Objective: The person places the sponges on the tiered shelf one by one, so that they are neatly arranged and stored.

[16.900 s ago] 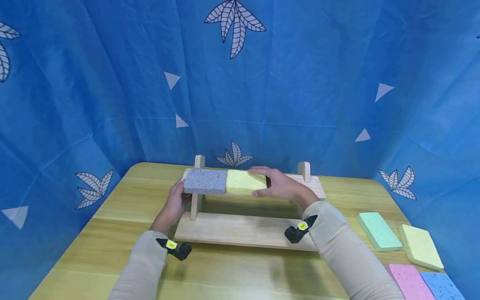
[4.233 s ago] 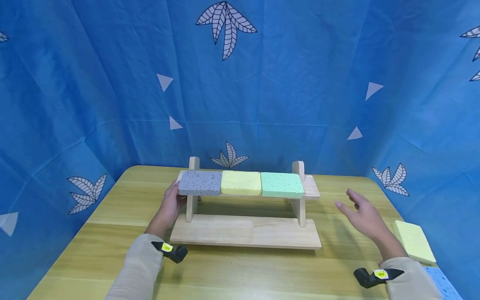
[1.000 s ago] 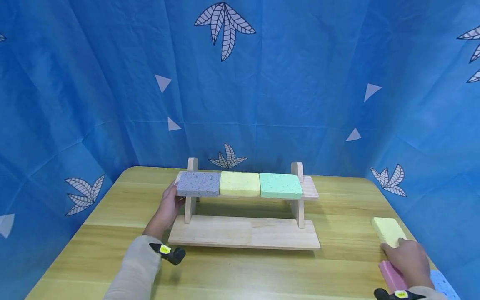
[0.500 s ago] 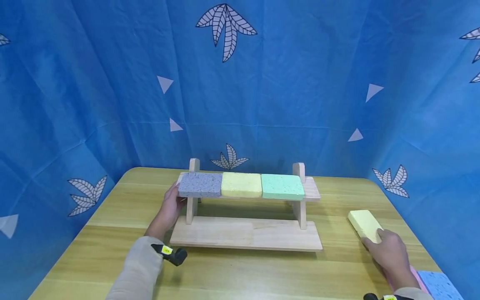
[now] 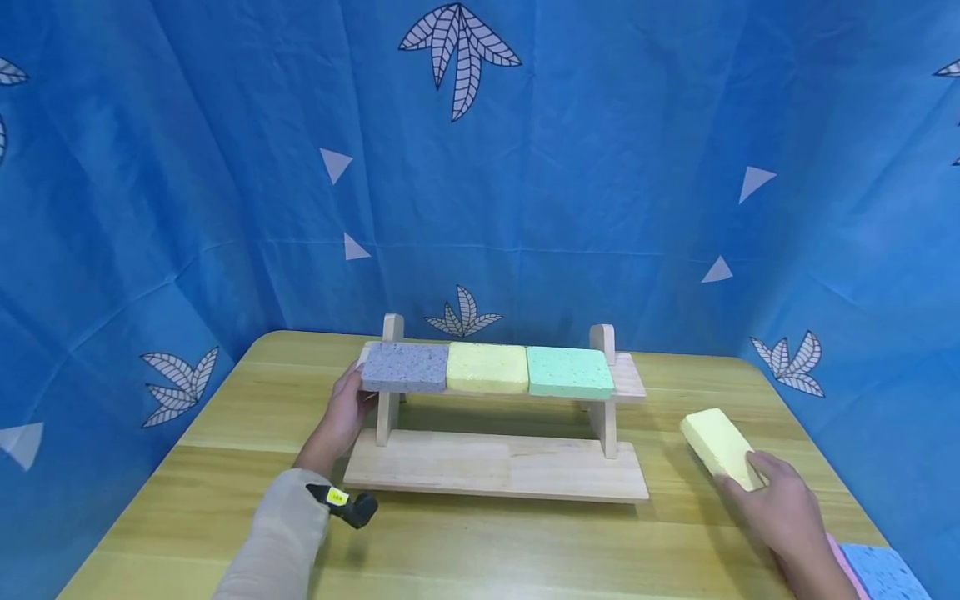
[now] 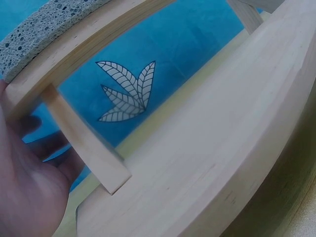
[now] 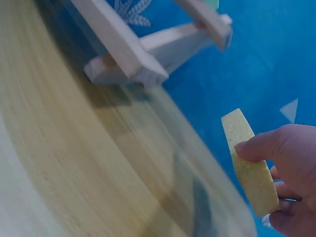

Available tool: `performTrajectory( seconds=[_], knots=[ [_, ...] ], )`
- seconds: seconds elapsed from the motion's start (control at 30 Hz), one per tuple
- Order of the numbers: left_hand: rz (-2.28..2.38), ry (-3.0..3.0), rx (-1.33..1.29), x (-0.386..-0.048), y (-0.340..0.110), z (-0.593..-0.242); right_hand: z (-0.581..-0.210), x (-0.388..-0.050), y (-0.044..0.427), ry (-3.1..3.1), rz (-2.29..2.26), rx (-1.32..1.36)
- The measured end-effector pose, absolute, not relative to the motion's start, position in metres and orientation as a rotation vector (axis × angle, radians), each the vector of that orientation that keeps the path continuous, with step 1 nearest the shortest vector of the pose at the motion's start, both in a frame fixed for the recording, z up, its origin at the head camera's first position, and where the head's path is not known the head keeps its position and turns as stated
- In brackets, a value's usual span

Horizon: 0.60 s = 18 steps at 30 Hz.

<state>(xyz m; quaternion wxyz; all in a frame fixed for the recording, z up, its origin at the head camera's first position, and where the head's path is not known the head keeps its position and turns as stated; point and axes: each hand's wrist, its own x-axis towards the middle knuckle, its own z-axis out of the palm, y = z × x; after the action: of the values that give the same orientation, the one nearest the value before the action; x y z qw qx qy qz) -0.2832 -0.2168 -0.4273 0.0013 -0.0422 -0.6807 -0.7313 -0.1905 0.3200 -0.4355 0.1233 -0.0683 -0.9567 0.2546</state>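
My right hand (image 5: 780, 504) pinches a pale yellow sponge block (image 5: 718, 446) between thumb and fingers, to the right of the wooden rack; the right wrist view shows the same block (image 7: 252, 173) tilted in that hand (image 7: 291, 168). At the left end of the rack's upper shelf (image 5: 628, 379), my left hand (image 5: 341, 417) grips the shelf edge. In the left wrist view that hand's (image 6: 34, 173) fingers reach behind the upright (image 6: 89, 140). Along the upper shelf a speckled purple block (image 5: 405, 367), a yellow block (image 5: 487, 368) and a green block (image 5: 570, 372) lie side by side.
The rack's lower board (image 5: 495, 467) holds no block. A blue block (image 5: 885, 573) and a partly hidden pink block (image 5: 847, 567) lie at the table's (image 5: 480, 550) lower right edge. Blue curtain (image 5: 637, 167) hangs behind and at both sides.
Over the last second my right hand has carried the yellow block leftward and up from the right edge, away from the pink and blue blocks. My left hand keeps its place on the rack.
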Motion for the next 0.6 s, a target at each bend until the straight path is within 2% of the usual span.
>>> performTrajectory(
  seconds=[0.2, 0.6],
  knots=[
    [-2.286, -2.139, -0.165, -0.284, -0.217, -0.426, -0.425, -0.178, 0.308, -2.817, 0.816, -0.180],
    [-2.308, -2.123, -0.109, -0.284, -0.216, -0.428, -0.424, -0.158, 0.261, -2.684, 0.798, 0.168]
  ],
)
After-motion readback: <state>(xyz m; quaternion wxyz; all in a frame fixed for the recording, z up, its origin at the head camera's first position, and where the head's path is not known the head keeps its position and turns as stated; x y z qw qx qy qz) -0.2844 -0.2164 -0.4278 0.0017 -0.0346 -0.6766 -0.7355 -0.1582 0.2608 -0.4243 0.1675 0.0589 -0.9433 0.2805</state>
